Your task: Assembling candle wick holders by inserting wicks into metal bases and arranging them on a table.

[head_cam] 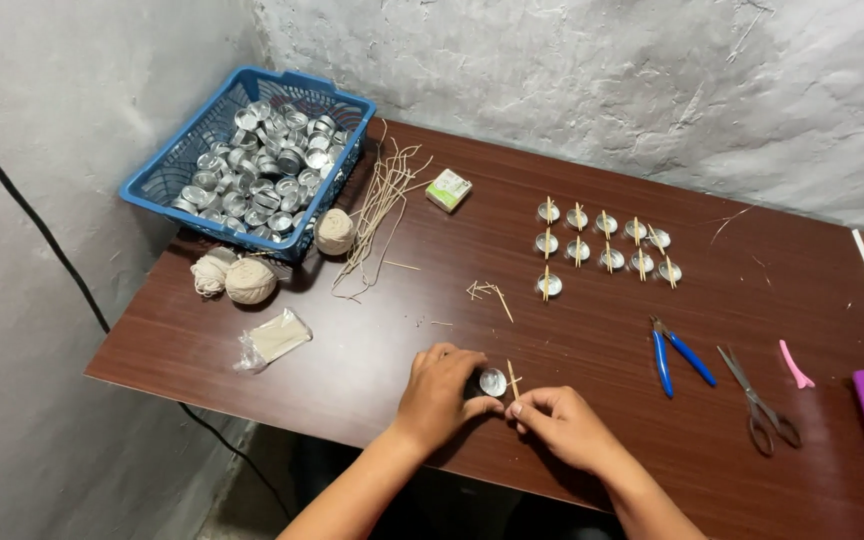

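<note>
Near the front edge of the table (372, 360), the left hand (439, 392) grips a small round silver cup (493, 381); the right hand (562, 425) pinches a thin stick (513, 379) beside it. Behind, a blue basket (167, 172) holds many such cups.

My one head-worn camera looks steeply down from close above at the brown table (572, 330), facing the grey wall (602, 80) behind it.

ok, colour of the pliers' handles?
Blue. The pliers lie on the table right of the hands, beside the scissors; clearest in the head view.
</note>
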